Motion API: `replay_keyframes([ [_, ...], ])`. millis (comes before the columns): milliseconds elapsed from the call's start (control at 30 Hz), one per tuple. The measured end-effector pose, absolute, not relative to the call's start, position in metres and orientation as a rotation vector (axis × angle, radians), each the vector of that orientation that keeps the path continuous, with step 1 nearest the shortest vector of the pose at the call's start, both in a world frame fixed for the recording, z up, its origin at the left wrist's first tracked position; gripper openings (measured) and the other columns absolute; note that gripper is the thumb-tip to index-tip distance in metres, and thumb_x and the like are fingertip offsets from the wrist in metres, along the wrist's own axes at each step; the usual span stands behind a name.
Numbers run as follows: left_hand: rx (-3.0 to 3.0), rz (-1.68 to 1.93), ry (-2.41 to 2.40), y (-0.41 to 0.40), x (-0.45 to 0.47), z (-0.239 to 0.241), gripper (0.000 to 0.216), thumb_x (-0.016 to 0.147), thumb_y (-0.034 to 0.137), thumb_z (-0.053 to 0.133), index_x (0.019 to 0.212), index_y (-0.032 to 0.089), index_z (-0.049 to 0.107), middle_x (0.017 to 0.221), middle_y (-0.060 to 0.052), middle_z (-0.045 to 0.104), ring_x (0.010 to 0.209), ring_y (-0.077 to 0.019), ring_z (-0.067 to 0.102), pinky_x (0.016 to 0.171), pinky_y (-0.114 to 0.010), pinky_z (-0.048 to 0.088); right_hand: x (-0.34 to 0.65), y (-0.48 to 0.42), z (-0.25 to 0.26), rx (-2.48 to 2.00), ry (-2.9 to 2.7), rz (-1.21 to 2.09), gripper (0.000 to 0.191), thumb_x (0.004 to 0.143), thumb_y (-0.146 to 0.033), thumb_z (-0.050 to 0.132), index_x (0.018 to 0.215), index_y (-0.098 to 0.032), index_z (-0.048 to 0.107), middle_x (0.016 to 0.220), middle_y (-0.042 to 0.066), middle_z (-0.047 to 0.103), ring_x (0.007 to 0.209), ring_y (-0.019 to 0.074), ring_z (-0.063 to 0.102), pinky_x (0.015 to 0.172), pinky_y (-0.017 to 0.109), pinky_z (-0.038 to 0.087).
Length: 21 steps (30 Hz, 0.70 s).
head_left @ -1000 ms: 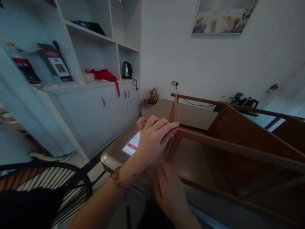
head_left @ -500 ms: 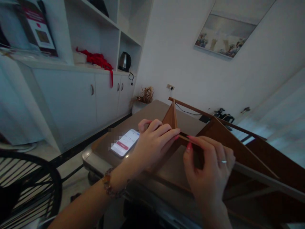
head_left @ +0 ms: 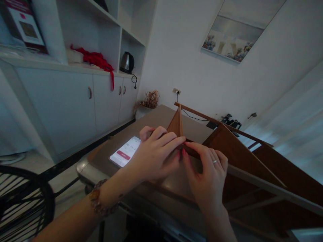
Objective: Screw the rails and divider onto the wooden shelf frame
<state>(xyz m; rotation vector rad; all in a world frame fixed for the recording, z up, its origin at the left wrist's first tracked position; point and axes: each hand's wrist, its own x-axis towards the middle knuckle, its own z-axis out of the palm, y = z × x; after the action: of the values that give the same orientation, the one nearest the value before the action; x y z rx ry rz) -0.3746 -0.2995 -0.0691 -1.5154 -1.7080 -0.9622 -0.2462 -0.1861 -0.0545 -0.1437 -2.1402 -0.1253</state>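
A brown wooden shelf frame (head_left: 242, 158) lies on its side on a brown table (head_left: 161, 117). My left hand (head_left: 153, 154) is wrapped over the frame's near left corner, fingers closed on the top rail. My right hand (head_left: 207, 174) sits just to the right of it, thumb and fingers pinching the same rail where it meets the corner. The fingertips of both hands nearly touch. What lies under the fingers at the joint is hidden.
A phone (head_left: 124, 151) with a lit screen lies on the table left of my left hand. White cabinets (head_left: 75, 104) carry a kettle (head_left: 126, 62) and red cloth (head_left: 94, 58). A black wire chair (head_left: 22, 201) stands at lower left. A picture (head_left: 242, 30) hangs on the wall.
My right hand rose from below the table edge to the frame's rail, then slid left to the corner beside my left hand. The view shifted right and down.
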Motion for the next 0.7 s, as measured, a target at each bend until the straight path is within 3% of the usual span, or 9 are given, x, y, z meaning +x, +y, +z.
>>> replay_keyframes([
  [167,-1.498,-0.985,-1.704,-0.297,-0.375,-0.067,0.032,0.088,0.032,0.056,0.116,0.017,0.061,0.097,-0.003,0.069,0.092,-0.0214,0.053,0.079,-0.038,0.036,-0.239,-0.179,-0.027,-0.154,-2.365,0.009,0.023,0.098,-0.031,0.045,0.114,-0.023,0.060,0.103,0.002,0.069,0.092,0.0163,0.065,0.079,0.029,0.047],
  [333,-1.397,-0.924,-1.671,-0.292,-0.377,-0.071,0.028,0.089,0.040,0.060,0.109,0.021,0.062,0.091,0.000,0.070,0.088,-0.0193,0.054,0.080,-0.037,0.034,-0.253,-0.170,-0.002,-0.122,-2.498,-0.083,0.041,0.103,-0.034,0.027,0.136,-0.032,0.051,0.143,0.005,0.047,0.108,0.0203,0.063,0.088,0.035,0.053],
  [533,-1.370,-0.874,-1.655,-0.292,-0.377,-0.073,0.021,0.089,0.039,0.060,0.099,0.022,0.062,0.093,0.000,0.071,0.087,-0.0195,0.053,0.079,-0.035,0.034,-0.261,-0.165,-0.002,-0.031,-2.730,-0.009,0.041,0.103,-0.037,0.030,0.137,-0.024,0.049,0.139,0.002,0.052,0.123,0.0201,0.054,0.101,0.042,0.049],
  [700,-1.325,-0.866,-1.607,-0.289,-0.379,-0.079,0.022,0.088,0.039,0.061,0.100,0.021,0.061,0.097,0.000,0.071,0.092,-0.0197,0.054,0.082,-0.036,0.038,-0.259,-0.164,-0.004,0.000,-2.711,-0.025,0.041,0.102,-0.035,0.033,0.138,-0.022,0.048,0.139,0.004,0.051,0.120,0.0211,0.057,0.100,0.044,0.051],
])
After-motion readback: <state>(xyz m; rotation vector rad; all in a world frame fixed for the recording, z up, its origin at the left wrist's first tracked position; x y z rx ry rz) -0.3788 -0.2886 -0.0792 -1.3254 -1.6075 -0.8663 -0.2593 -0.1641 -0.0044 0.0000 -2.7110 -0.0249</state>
